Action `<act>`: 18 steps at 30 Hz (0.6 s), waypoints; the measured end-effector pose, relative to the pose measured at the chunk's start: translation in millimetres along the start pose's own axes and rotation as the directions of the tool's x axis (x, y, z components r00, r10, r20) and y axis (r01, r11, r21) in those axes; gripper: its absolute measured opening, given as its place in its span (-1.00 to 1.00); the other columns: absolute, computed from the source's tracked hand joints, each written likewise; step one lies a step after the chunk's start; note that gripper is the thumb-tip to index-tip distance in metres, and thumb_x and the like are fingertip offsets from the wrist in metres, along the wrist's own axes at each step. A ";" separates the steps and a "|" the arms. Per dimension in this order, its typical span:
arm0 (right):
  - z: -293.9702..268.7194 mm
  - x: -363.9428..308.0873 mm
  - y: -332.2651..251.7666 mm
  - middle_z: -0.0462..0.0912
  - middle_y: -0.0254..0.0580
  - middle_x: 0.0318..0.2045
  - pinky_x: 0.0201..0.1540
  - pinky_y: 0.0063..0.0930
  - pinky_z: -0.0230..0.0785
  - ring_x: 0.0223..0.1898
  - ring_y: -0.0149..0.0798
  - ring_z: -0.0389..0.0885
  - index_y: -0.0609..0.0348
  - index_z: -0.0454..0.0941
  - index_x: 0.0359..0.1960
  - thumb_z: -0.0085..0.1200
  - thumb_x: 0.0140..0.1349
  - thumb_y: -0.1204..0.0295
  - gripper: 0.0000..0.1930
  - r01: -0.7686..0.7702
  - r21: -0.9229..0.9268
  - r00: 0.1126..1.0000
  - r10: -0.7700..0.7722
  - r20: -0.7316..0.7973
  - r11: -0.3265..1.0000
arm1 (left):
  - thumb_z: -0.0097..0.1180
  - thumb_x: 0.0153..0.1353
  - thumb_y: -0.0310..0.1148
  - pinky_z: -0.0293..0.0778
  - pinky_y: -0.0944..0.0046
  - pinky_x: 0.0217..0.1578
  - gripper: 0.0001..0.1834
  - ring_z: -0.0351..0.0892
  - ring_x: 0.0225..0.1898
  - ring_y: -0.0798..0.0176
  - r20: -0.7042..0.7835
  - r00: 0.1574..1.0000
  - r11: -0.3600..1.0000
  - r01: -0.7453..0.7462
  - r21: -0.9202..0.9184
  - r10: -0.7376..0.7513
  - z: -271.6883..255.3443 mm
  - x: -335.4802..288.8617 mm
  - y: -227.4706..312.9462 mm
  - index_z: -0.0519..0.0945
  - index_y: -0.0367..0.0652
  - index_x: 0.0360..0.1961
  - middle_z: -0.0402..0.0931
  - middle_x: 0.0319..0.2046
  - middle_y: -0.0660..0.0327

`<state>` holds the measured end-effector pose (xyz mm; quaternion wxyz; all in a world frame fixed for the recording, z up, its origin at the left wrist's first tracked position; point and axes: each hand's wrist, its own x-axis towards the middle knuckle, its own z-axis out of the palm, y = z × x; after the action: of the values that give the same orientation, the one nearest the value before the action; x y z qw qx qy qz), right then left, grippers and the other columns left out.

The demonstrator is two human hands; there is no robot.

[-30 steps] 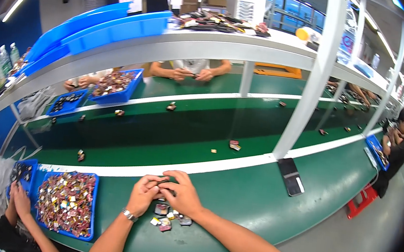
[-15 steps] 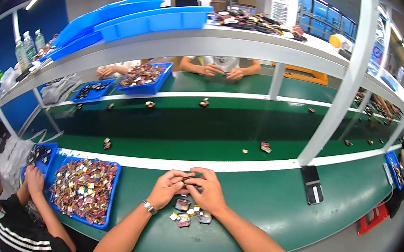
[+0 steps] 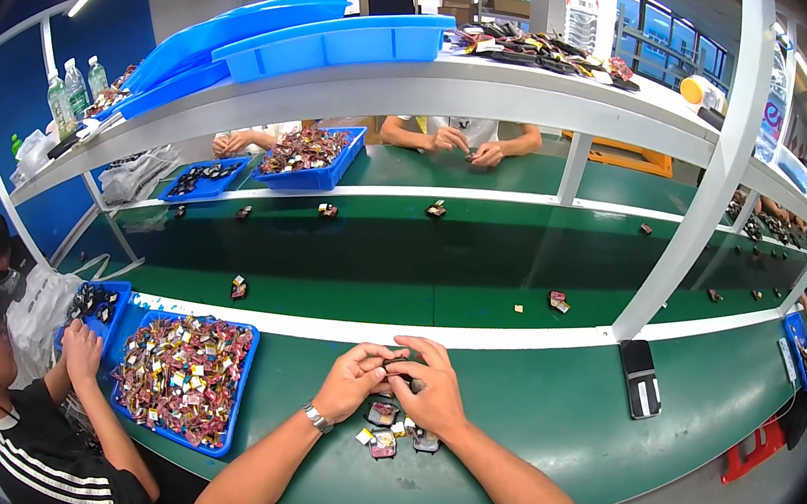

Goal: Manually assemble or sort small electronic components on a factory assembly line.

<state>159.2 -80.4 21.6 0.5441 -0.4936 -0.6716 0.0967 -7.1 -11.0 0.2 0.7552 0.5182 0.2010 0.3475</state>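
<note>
My left hand (image 3: 353,383) and my right hand (image 3: 433,395) meet over the green work surface (image 3: 520,448). Their fingertips pinch a small dark part (image 3: 399,361), mostly covered by the fingers, so its exact kind is unclear. Just below my hands lie several small squarish pieces (image 3: 383,443) with dark or clear edges and pinkish, white and yellow bits. Part of that group is hidden under my right hand. To the left of my left hand is a blue tray (image 3: 248,374) heaped with similar pinkish, yellow-tagged pieces.
Beyond a white rail runs a dark green belt (image 3: 372,263) with scattered pieces. A black flat case (image 3: 640,382) lies right, by a white post (image 3: 694,187). Overhead, a shelf (image 3: 504,88) carries blue trays. A co-worker (image 3: 32,408) sits at left; others work across the belt.
The whole view has shifted slightly, so things appear farther right. My hands stay together on the dark part, with the fingers moved a little. The pieces beneath them lie as before.
</note>
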 end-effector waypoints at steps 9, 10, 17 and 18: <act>-3.4 3.3 -4.5 0.56 -0.17 -0.06 -0.03 -0.29 0.46 0.02 -0.09 0.49 0.14 0.67 -0.27 0.23 0.05 0.55 -0.82 0.034 -0.061 0.999 -0.036 -0.035 0.998 | -0.04 0.35 -0.56 0.62 0.19 0.02 -0.70 0.56 0.05 0.17 0.010 1.000 0.999 0.009 -0.038 -0.008 -2.6 2.3 4.7 0.34 -0.27 0.09 0.46 0.08 0.00; -4.5 4.2 -5.4 0.57 -0.18 -0.13 -0.10 -0.32 0.49 -0.05 -0.12 0.53 0.14 0.66 -0.30 0.25 0.03 0.56 -0.83 0.046 -0.068 0.997 -0.050 -0.065 0.997 | -0.04 0.35 -0.56 0.62 0.19 0.02 -0.70 0.56 0.05 0.17 0.009 1.000 0.999 0.004 -0.040 -0.004 -1.4 2.0 4.9 0.34 -0.27 0.09 0.46 0.08 0.00; -0.7 2.1 -4.8 0.58 -0.18 -0.28 -0.26 -0.36 0.53 -0.27 -0.15 0.62 0.17 0.64 -0.32 0.27 -0.01 0.58 -0.82 0.109 -0.234 0.988 -0.132 -0.086 0.966 | -0.15 0.38 -0.60 0.58 0.19 0.06 -0.72 0.55 0.06 0.21 -0.019 0.999 0.999 0.040 -0.018 -0.040 5.1 1.6 5.9 0.34 -0.28 0.10 0.47 0.09 0.02; 0.0 2.0 -7.7 0.58 -0.18 -0.28 -0.26 -0.36 0.53 -0.27 -0.15 0.62 0.17 0.64 -0.32 0.27 -0.01 0.58 -0.82 0.114 -0.232 0.987 -0.136 -0.081 0.966 | -0.15 0.38 -0.60 0.58 0.19 0.06 -0.72 0.55 0.06 0.21 -0.026 0.999 0.999 0.047 -0.011 -0.048 5.6 -0.8 6.6 0.34 -0.28 0.09 0.47 0.09 0.02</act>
<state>155.1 -82.7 28.0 0.5212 -0.5131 -0.6809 -0.0388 -6.0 -13.8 8.4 0.7632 0.5047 0.2215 0.3373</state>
